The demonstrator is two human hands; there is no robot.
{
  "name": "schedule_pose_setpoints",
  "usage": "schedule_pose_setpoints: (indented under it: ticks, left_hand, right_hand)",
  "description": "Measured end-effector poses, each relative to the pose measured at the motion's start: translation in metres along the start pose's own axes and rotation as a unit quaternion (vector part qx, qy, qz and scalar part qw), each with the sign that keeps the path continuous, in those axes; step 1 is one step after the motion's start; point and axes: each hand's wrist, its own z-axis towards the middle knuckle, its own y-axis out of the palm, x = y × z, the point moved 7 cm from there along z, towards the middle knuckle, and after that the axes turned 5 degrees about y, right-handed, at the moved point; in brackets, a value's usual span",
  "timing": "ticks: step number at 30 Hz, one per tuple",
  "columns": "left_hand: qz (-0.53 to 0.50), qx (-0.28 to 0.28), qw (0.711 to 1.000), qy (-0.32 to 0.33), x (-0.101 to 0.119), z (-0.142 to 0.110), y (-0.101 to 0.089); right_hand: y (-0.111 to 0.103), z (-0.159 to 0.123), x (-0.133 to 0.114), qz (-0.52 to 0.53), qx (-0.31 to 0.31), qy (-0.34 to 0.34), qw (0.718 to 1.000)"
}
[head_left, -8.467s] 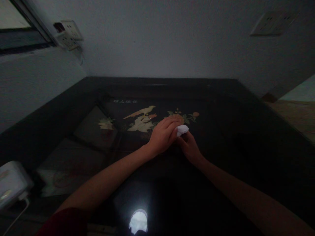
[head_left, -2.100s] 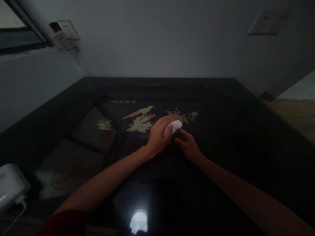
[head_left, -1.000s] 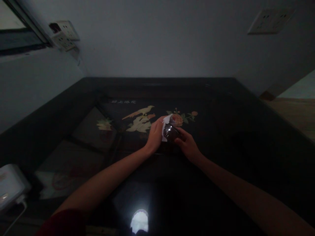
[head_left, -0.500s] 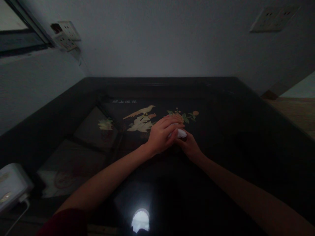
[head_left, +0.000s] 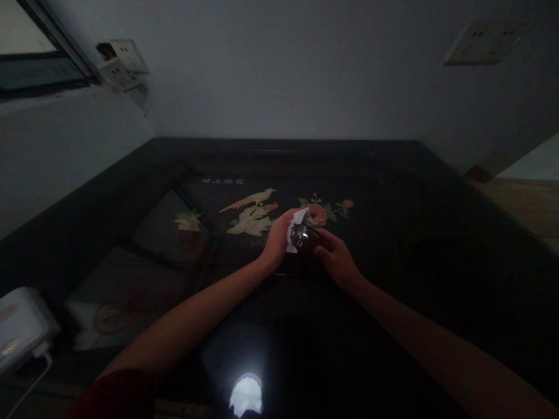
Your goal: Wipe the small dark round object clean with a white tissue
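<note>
A small dark rounded object (head_left: 304,240) is held between both hands over the middle of a dark glossy table (head_left: 410,256). My left hand (head_left: 278,242) presses a white tissue (head_left: 295,225) against the object's left and top side, fingers curled round it. My right hand (head_left: 336,260) grips the object from the right and below. What the dark object is cannot be made out in the dim light.
The tabletop bears an inlaid bird-and-flower picture (head_left: 257,210) just beyond the hands. A white device with a cable (head_left: 20,329) sits at the near left edge. Wall sockets (head_left: 121,63) hang at the upper left, another socket plate (head_left: 484,42) at the upper right. A lamp reflection (head_left: 246,394) glares near me.
Half a second ago my left hand lay over the object with the tissue on its right side; it has since swung back to the left, uncovering the dark object again.
</note>
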Motion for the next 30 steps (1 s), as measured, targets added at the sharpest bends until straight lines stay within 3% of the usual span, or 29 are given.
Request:
schedule_pose_setpoints:
  ticks: [3, 5, 8, 12, 15, 18, 22, 24, 27, 30]
  left_hand:
    - [-0.065, -0.002, 0.996, -0.063, -0.012, 0.001, 0.004]
    - [-0.046, -0.010, 0.997, -0.060, -0.011, 0.000, 0.004]
    - [0.074, -0.001, 0.997, 0.030, 0.006, -0.002, -0.002]
    - [0.206, -0.012, 0.968, 0.143, 0.027, -0.009, -0.001]
    - [0.279, -0.049, 0.932, 0.227, 0.042, -0.014, 0.009]
    - [0.358, -0.096, 0.878, 0.304, 0.055, -0.020, 0.022]
    - [0.444, -0.139, 0.806, 0.365, 0.062, -0.026, 0.037]
    - [0.456, -0.153, 0.789, 0.383, 0.064, -0.028, 0.040]
    - [0.429, -0.153, 0.805, 0.380, 0.066, -0.027, 0.039]
    - [0.376, -0.128, 0.852, 0.342, 0.063, -0.023, 0.032]
  right_hand:
    - [0.001, 0.000, 0.001, 0.010, -0.004, -0.005, 1.000]
    - [0.001, 0.000, -0.001, 0.010, -0.009, -0.013, 1.000]
    - [0.002, 0.000, -0.005, -0.022, -0.007, -0.022, 1.000]
    - [0.002, -0.001, -0.013, -0.072, -0.003, -0.030, 0.997]
    - [0.003, -0.002, -0.015, -0.072, -0.004, -0.032, 0.997]
    - [0.003, -0.002, -0.014, -0.074, -0.001, -0.026, 0.997]
    - [0.002, -0.002, -0.015, -0.089, 0.020, -0.023, 0.996]
    - [0.002, -0.002, -0.014, -0.094, 0.021, -0.014, 0.995]
    - [0.003, -0.002, -0.015, -0.076, 0.015, -0.013, 0.997]
    - [0.003, -0.002, -0.015, -0.050, 0.015, -0.020, 0.998]
